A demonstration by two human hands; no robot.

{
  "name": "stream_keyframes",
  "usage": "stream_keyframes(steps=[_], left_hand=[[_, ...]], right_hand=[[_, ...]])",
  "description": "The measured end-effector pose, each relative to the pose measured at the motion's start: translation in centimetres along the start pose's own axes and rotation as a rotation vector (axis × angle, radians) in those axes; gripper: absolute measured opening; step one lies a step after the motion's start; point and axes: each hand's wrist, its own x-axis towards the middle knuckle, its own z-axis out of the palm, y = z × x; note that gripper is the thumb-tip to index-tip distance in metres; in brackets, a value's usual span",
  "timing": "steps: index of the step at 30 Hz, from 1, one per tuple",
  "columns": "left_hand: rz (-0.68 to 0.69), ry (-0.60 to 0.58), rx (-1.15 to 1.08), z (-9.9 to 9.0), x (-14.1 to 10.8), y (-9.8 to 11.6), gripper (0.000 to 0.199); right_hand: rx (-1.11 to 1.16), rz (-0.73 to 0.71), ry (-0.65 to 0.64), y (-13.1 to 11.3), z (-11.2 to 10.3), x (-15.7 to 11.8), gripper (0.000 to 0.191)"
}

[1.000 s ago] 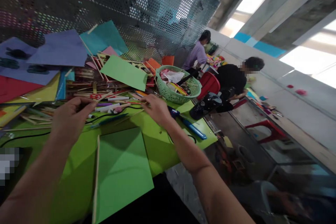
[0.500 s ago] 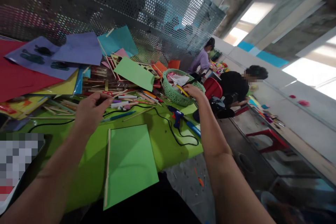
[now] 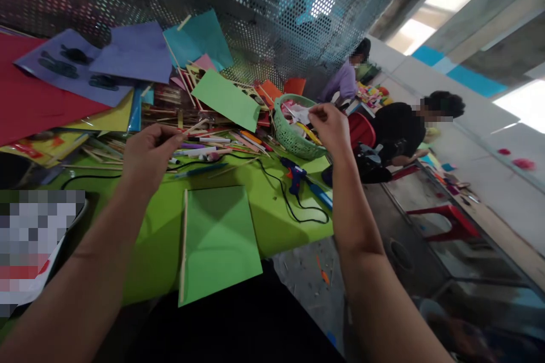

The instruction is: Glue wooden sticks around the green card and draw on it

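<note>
Over the craft pile, my left hand [image 3: 149, 153] is closed in a pinch, with a short thin wooden stick [image 3: 195, 127] at its fingertips. My right hand [image 3: 332, 125] is pinched above the rim of a pale green basket [image 3: 293, 139]; whatever sits between its fingers is too small to make out. White scraps [image 3: 298, 112] and a yellow-handled tool [image 3: 311, 134] lie in that basket. In front of me rests a green sheet [image 3: 223, 244] with a wooden stick [image 3: 184, 249] along its left edge. A blue glue gun [image 3: 295, 176] with a black cord lies below the basket.
Markers [image 3: 204, 150], loose sticks and coloured paper [image 3: 131, 54] crowd the back of the green table [image 3: 149, 238]. A perforated metal panel [image 3: 255, 5] stands behind. At the left edge is a blurred-out object [image 3: 38, 244]. Two people [image 3: 398, 130] sit further right.
My right hand has lifted from inside the basket to just above its rim. My left hand keeps its pinch. The view has shifted, while the green sheet stays in front of me.
</note>
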Motion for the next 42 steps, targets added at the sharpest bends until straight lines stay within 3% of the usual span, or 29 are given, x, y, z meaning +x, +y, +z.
stream_keyframes(steps=[5,12,16,24,27,30,35,42], left_hand=[[-0.011,0.034,-0.017,-0.4,0.3,0.0,0.029],[0.0,0.038,-0.021,-0.3,0.1,0.3,0.029],[-0.014,0.045,-0.038,-0.3,-0.1,0.7,0.028],[0.004,0.068,-0.051,-0.6,0.3,0.2,0.025],[-0.004,0.076,-0.073,-0.8,0.6,0.1,0.021],[0.005,0.07,-0.091,-0.9,0.7,0.1,0.022],[0.003,0.089,-0.024,-0.5,0.2,0.8,0.024],[-0.075,0.122,0.023,0.1,-0.7,2.8,0.025]], right_hand=[[0.138,-0.08,-0.253,-3.3,1.7,-1.1,0.016],[-0.074,0.024,-0.484,-1.0,2.0,-4.0,0.016],[-0.093,0.07,-0.512,0.0,1.2,-5.0,0.018],[-0.173,0.029,-0.561,-0.4,0.6,-5.4,0.017],[-0.293,0.049,-0.646,0.9,-0.6,-7.8,0.016],[-0.455,0.188,-0.701,3.0,-2.3,-11.6,0.016],[-0.562,0.274,-0.603,5.3,-4.3,-17.4,0.027],[-0.585,0.247,-0.549,6.7,-4.5,-18.7,0.025]])
